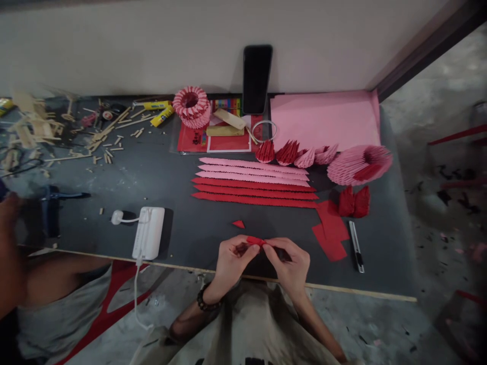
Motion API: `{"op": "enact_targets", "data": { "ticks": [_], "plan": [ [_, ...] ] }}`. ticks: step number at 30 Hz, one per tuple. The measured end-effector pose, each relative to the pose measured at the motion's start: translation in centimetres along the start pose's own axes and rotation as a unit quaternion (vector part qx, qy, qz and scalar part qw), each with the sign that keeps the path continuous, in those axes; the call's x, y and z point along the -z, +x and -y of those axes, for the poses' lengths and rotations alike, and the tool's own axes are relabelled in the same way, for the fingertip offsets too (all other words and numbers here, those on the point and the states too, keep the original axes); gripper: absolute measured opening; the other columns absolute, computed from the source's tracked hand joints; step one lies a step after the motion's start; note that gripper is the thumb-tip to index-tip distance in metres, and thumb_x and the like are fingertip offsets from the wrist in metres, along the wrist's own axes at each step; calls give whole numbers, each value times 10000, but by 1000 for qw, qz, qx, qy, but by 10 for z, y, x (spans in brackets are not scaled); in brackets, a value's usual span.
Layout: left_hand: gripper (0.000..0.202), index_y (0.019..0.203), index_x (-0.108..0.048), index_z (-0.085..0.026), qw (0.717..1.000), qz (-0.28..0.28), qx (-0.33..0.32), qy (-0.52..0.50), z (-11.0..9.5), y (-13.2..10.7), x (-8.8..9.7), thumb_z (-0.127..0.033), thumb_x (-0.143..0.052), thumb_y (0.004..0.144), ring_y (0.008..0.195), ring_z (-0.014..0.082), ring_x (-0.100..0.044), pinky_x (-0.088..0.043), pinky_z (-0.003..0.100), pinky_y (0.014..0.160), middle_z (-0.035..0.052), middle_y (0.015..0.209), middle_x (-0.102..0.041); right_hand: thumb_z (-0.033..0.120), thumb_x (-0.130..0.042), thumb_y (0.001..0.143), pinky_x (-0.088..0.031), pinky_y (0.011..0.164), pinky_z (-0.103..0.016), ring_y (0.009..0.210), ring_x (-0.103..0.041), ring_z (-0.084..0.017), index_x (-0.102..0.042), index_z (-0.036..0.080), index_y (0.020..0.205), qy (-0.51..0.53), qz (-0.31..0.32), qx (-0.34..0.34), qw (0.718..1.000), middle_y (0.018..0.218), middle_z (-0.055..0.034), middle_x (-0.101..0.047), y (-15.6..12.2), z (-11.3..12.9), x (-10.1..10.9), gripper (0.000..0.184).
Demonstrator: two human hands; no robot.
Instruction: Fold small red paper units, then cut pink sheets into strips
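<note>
The left hand (235,257) and right hand (289,259) pinch a red paper (254,240) between them, over the surface (190,228) near its front edge; a red triangle (239,223) lies just beyond.

Red paper (255,240) is partly covered by fingers (251,250) (its shape unclear) — a co-worker's arm (9,258) is cut off at left.

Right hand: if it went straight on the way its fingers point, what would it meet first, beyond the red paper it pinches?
Probably the left hand, just across the red paper; exact depth is unclear.
</note>
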State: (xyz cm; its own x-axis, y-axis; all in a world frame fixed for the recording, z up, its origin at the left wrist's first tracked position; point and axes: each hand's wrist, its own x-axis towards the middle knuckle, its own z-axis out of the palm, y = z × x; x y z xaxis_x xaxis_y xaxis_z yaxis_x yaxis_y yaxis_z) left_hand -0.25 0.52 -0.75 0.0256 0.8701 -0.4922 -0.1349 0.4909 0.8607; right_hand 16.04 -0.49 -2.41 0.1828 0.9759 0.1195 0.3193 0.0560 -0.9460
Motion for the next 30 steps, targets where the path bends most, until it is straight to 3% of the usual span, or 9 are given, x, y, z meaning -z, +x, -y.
{"op": "enact_targets", "data": {
  "ticks": [4, 13, 19, 23, 27, 30],
  "plan": [
    [280, 904, -870, -165, 1000, -8, -9, 6, -5, 1, 3, -425, -899, 806, 792, 212, -782, -645, 324, 813, 93, 883, -863, 227, -789, 904, -644, 661, -263, 681, -760, -158, -813, 224, 885, -22, 3, 34, 999, 813, -32, -813, 2, 1, -2, 31],
    [300, 768, -826, -163, 1000, 11, 13, -20, 0, 2, 7, -450, -909, 792, 681, 173, -733, -632, 298, 730, 58, 754, -822, 193, -776, 902, -636, 649, -264, 701, -748, -145, -799, 238, 908, 23, 31, 14, 999, 828, -20, -803, 2, 1, -5, 51],
    [359, 780, -811, -137, 990, 20, 74, -116, 1, 2, 8, -469, -945, 750, 631, 158, -720, -619, 279, 671, 61, 721, -805, 99, -737, 917, -665, 728, -242, 800, -803, -143, -811, 333, 1068, -28, 56, 179, 982, 942, 22, -838, 1, -5, 3, 287],
    [376, 769, -810, -141, 984, 26, 103, -143, -5, -1, 10, -486, -956, 734, 634, 153, -723, -622, 276, 679, 59, 714, -798, 134, -721, 960, -682, 827, -241, 884, -827, -139, -769, 444, 1213, -83, 104, 224, 965, 1047, 77, -851, 1, -9, 17, 403],
    [393, 793, -819, -145, 988, 28, 97, -115, -8, -5, 11, -463, -1006, 658, 629, 134, -688, -600, 265, 667, 49, 733, -795, 235, -701, 1001, -692, 897, -264, 985, -828, -151, -759, 455, 1232, -106, 165, 234, 952, 1136, 76, -842, 2, -9, 25, 324],
    [350, 783, -801, -130, 993, 34, 69, -88, -7, -5, 12, -400, -1001, 685, 634, 111, -662, -559, 231, 674, 21, 686, -761, 249, -710, 989, -701, 850, -285, 927, -830, -159, -785, 421, 1149, -65, 136, 194, 969, 1064, 62, -851, 2, -6, 20, 247]
  ]
}}
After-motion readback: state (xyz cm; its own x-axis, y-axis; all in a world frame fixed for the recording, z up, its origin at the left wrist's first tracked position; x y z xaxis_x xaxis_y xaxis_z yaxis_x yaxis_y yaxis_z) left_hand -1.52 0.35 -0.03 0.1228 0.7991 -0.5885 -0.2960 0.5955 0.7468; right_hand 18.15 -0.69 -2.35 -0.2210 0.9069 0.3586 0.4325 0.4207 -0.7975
